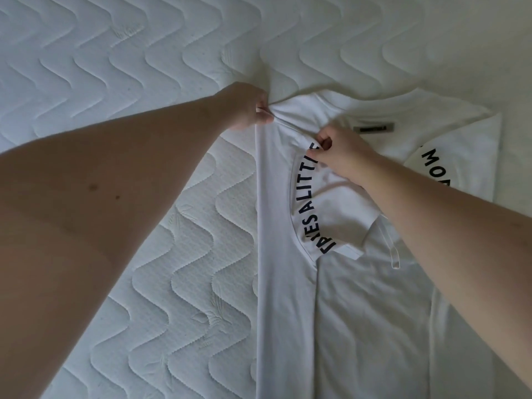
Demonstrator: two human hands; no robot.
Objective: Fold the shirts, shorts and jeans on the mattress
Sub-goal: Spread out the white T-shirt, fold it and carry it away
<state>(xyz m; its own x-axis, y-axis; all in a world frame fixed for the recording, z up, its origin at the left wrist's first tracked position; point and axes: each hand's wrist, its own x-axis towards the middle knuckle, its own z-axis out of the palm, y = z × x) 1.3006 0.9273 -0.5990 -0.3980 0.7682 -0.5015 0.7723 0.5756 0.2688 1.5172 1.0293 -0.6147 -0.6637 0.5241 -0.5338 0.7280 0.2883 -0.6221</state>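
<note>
Head view: a white shirt (359,312) lies flat on the quilted mattress (129,67), left side folded in. Right hand (342,152) pinches the fold; farther out, left hand (250,108) pinches the shoulder corner. Soft, light cloth; best held at seams.

Under my arms I see only the white quilting (115,53), stitched in wavy lines with faint leaf motifs.
</note>
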